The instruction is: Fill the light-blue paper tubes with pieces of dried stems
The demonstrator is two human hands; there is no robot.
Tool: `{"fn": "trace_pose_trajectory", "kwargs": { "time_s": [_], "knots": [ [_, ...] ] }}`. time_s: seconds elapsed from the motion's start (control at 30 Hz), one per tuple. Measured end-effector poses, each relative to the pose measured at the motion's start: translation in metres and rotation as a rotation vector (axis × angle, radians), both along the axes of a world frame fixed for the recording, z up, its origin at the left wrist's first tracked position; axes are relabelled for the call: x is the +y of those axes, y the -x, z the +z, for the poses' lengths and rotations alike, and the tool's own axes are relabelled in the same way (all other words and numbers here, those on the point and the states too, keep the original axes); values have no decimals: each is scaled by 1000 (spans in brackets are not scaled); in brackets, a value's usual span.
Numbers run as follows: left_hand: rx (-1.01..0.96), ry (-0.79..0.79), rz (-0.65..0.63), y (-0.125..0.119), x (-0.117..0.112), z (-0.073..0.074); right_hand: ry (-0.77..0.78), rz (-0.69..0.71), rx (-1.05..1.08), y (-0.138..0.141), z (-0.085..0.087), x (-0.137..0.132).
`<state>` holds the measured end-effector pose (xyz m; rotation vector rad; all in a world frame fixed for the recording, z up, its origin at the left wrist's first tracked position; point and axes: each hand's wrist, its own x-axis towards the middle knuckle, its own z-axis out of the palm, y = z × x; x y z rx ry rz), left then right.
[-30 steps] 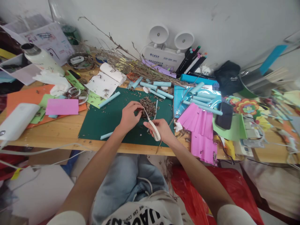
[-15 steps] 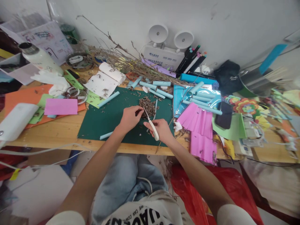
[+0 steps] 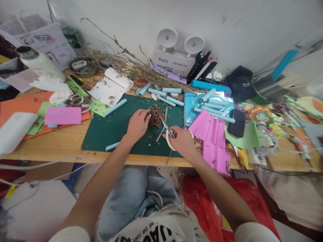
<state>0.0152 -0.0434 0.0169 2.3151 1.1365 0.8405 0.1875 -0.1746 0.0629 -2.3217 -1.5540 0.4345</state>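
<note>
My left hand (image 3: 137, 125) lies on the dark green cutting mat (image 3: 111, 131), its fingers curled against the left side of a small heap of dry brown plant bits (image 3: 155, 116). My right hand (image 3: 182, 141) grips white-handled scissors (image 3: 168, 134), their blades open and pointing up-left toward the heap. A thin dry stem (image 3: 188, 117) runs slanting past my right hand to the table edge. Whether the left fingers hold any bits is hidden.
Light blue paper rolls (image 3: 171, 90) lie behind the mat beside dry twigs (image 3: 131, 64). Pink pleated paper (image 3: 212, 134) and a black phone (image 3: 233, 123) sit at the right. A white bottle (image 3: 37, 64), orange and pink sheets (image 3: 63, 115) lie at the left. A red bag (image 3: 202, 201) hangs below.
My left hand has slid up to the heap of plant bits. My right hand has shifted right and the scissors, earlier shut and pointing at the heap, now show open blades.
</note>
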Motion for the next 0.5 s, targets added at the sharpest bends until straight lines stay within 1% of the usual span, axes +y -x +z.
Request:
{"fn": "trace_pose_trajectory", "kwargs": {
  "time_s": [0.07,0.13,0.2,0.27,0.33,0.4,0.43,0.5],
  "knots": [
    [23,-8,-46,0,2,1,-55,-28,46,-10,3,-3],
    [51,-20,-93,-1,4,1,-108,-70,61,-27,9,-6],
    [69,-26,-120,-2,6,-2,-125,-149,-33,-51,15,-6],
    [87,-21,-137,-3,8,-5,-125,-250,-172,-81,21,-3],
    [95,-11,-142,-3,10,-9,-175,-402,-331,-115,26,4],
    [71,0,-126,-3,11,-12,-154,-490,-432,-150,28,16],
    [49,6,-113,-2,12,-12,-124,-497,-453,-167,28,23],
    [10,16,-90,-1,13,-13,-71,-427,-459,-195,27,38]
  ]
}}
